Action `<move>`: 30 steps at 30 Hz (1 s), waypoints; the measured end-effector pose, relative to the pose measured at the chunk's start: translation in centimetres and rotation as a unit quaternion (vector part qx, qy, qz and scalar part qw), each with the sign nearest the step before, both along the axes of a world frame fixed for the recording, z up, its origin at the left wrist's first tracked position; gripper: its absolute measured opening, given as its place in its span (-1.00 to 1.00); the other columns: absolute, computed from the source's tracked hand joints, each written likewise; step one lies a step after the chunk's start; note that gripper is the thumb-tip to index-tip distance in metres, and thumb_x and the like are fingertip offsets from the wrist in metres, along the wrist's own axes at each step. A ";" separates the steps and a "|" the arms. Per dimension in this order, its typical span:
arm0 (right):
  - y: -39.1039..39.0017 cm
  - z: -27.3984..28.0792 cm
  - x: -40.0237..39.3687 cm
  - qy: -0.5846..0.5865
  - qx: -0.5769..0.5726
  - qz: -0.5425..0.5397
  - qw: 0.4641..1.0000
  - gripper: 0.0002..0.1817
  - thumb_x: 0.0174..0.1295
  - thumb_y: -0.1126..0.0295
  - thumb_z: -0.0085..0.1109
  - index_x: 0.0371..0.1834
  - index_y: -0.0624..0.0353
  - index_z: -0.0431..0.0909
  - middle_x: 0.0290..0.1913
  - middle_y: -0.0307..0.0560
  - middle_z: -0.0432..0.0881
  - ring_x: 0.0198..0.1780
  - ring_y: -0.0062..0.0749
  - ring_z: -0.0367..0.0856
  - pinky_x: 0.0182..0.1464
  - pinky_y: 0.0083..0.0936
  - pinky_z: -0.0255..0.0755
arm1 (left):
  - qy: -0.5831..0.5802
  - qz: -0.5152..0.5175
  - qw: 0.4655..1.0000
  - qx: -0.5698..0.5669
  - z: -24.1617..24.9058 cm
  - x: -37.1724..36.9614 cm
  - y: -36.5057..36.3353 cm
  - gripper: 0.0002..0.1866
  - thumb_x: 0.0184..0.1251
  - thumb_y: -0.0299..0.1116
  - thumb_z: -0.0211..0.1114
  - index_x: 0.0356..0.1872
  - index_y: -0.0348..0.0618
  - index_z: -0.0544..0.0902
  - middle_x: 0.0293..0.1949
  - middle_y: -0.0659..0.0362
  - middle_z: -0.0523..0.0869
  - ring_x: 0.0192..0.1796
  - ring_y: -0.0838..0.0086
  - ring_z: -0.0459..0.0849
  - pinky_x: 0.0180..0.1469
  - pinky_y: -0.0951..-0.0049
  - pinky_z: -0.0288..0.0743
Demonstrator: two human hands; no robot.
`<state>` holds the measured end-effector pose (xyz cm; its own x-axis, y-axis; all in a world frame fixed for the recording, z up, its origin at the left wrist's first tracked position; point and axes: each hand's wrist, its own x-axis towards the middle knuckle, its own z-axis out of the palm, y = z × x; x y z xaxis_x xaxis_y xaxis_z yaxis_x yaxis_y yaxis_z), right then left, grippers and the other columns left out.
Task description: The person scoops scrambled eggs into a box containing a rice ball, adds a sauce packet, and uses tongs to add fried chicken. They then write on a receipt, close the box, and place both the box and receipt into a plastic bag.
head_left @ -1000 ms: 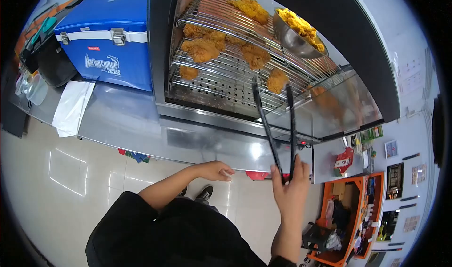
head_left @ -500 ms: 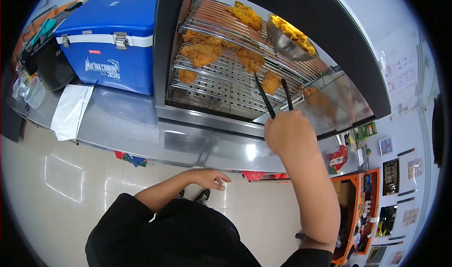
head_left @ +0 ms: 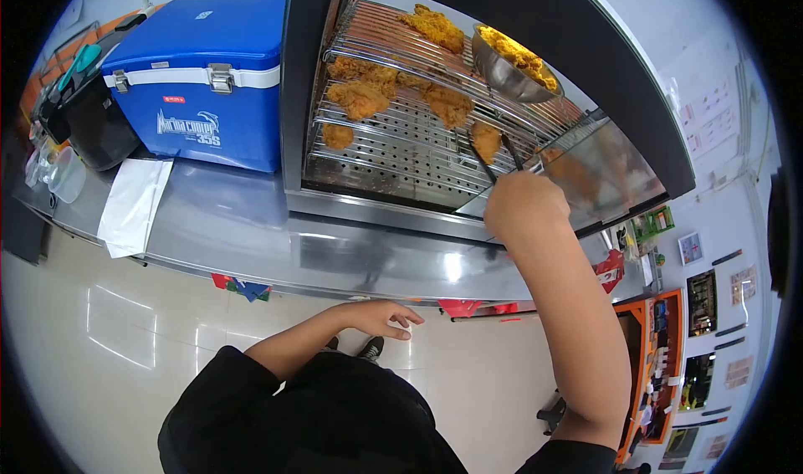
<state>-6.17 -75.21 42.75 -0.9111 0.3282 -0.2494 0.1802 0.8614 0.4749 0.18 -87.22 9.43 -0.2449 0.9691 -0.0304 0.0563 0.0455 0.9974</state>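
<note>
My right hand (head_left: 525, 204) is wrapped round a pair of black tongs (head_left: 513, 153) that reach into the glass-sided display case. Their two arms lie on either side of a piece of fried chicken (head_left: 485, 142) on the wire rack (head_left: 401, 135); whether they touch it is hard to tell. More fried pieces (head_left: 360, 97) sit further left on the rack, and another (head_left: 447, 106) lies just behind the tongs. On the upper rack are a fried piece (head_left: 435, 29) and a metal bowl (head_left: 512, 71) of yellow crumbly food. My left hand (head_left: 386, 317) hangs in front of the counter, fingers apart, holding nothing.
A blue cooler box (head_left: 196, 81) stands left of the case on the steel counter (head_left: 360, 261). Beside it are a white paper sheet (head_left: 135, 206), a black container (head_left: 96, 122) and a clear plastic cup (head_left: 67, 177). The case's dark frame (head_left: 294, 89) edges the opening.
My right hand has moved slightly right with the tongs. Their left arm has shifted from the middle piece to beside the right-hand piece. The whole view has shifted a little.
</note>
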 end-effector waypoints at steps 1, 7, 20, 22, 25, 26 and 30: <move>-0.1 -0.3 -0.7 -0.009 -0.002 -0.007 1.000 -0.68 0.25 0.33 0.10 -0.05 0.23 0.72 0.00 0.13 0.72 0.06 -0.01 0.71 0.06 -0.20 0.60 | 0.010 0.003 1.000 -0.001 0.2 0.0 -0.3 -0.41 0.39 -0.14 0.33 0.37 -0.10 0.46 0.29 0.06 0.57 0.24 0.29 0.61 0.35 0.22 0.40; 1.1 -2.8 -1.2 0.043 -0.017 0.015 0.999 -0.71 0.24 0.44 0.08 -0.04 0.23 0.71 0.00 0.15 0.72 0.07 0.00 0.71 0.03 -0.20 0.61 | 0.006 0.063 0.998 0.029 1.5 -0.4 -3.2 -0.42 0.37 -0.19 0.36 0.37 -0.09 0.46 0.28 0.08 0.58 0.22 0.33 0.62 0.34 0.22 0.40; 8.3 -5.7 10.0 0.248 -0.312 0.039 0.916 -0.63 0.33 0.26 0.17 -0.08 0.45 0.61 -0.41 0.32 0.64 -0.36 0.18 0.67 -0.34 -0.18 0.49 | 0.032 0.190 0.981 -0.017 3.0 -2.1 -3.2 -0.60 0.35 -0.32 0.37 0.18 -0.12 0.62 0.08 0.14 0.72 0.03 0.44 0.69 0.10 0.38 0.56; 8.8 -8.1 13.1 0.302 -0.323 0.084 0.893 -0.66 0.33 0.31 0.18 -0.05 0.44 0.59 -0.48 0.27 0.56 -0.46 0.06 0.58 -0.40 -0.25 0.41 | 0.034 0.272 0.962 -0.007 4.5 -4.7 -3.0 -0.63 0.33 -0.32 0.38 0.13 -0.16 0.65 0.04 0.11 0.73 0.00 0.45 0.69 0.05 0.40 0.57; 8.5 -9.6 17.6 0.342 -0.365 0.053 0.864 -0.68 0.34 0.33 0.18 -0.02 0.41 0.56 -0.54 0.16 0.48 -0.52 -0.06 0.50 -0.42 -0.30 0.35 | 0.096 0.384 0.915 0.077 7.5 -9.2 -1.8 -0.65 0.29 -0.34 0.39 0.07 -0.21 0.66 -0.03 0.12 0.75 -0.05 0.45 0.71 -0.02 0.43 0.58; 8.8 -9.9 19.0 0.348 -0.385 0.040 0.854 -0.68 0.34 0.33 0.17 -0.01 0.40 0.55 -0.54 0.13 0.47 -0.50 -0.08 0.50 -0.42 -0.30 0.35 | 0.146 0.411 0.893 0.114 9.2 -10.1 -0.9 -0.66 0.28 -0.35 0.39 0.06 -0.20 0.66 -0.03 0.12 0.73 -0.04 0.44 0.69 -0.01 0.41 0.56; 11.3 -11.2 24.2 0.376 -0.378 -0.039 0.845 -0.68 0.35 0.34 0.17 0.04 0.35 0.55 -0.55 0.04 0.45 -0.54 -0.20 0.44 -0.43 -0.35 0.32 | 0.378 0.489 0.748 0.242 16.5 -11.2 7.1 -0.66 0.22 -0.34 0.40 0.03 -0.11 0.66 0.00 0.18 0.65 0.03 0.36 0.61 0.10 0.27 0.44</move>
<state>18.05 -63.89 31.53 -0.8886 0.3998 0.2251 0.2558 0.8390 -0.4803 -11.04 -80.09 25.96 -0.6142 0.1685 0.7710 0.7880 0.0776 0.6108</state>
